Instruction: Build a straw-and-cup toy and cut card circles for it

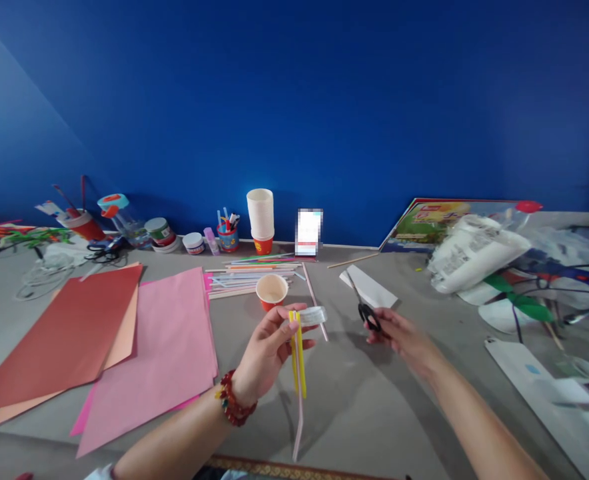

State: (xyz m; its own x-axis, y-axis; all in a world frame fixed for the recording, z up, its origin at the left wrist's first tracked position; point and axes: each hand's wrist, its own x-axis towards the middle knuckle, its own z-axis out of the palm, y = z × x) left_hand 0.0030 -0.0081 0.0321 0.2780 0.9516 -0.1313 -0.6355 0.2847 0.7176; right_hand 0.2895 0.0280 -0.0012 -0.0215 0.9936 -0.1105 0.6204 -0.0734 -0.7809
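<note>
In the middle of the view, my left hand (pixel 274 337), with a beaded bracelet at the wrist, is closed in a pinch on a pale pink bendy straw (pixel 299 407). Yellow strips (pixel 296 360) hang beside the straw from the same pinch. A piece of clear tape (pixel 313 315) sticks out to the right from those fingertips. My right hand (pixel 389 328) grips black-handled scissors (pixel 369 315) by the handles, blades pointing up and away, over a folded white paper (pixel 372 287). Another pink straw (pixel 314 300) lies on the table between the hands.
Just behind my left hand stands a paper cup (pixel 272 293); many straws (pixel 254 275) lie beyond. Pink sheets (pixel 159 353) and red sheets (pixel 69 333) cover the left side. Stacked cups (pixel 260 213) and a blurred phone (pixel 309 233) stand near the wall. Plastic bags (pixel 479 253) clutter the right.
</note>
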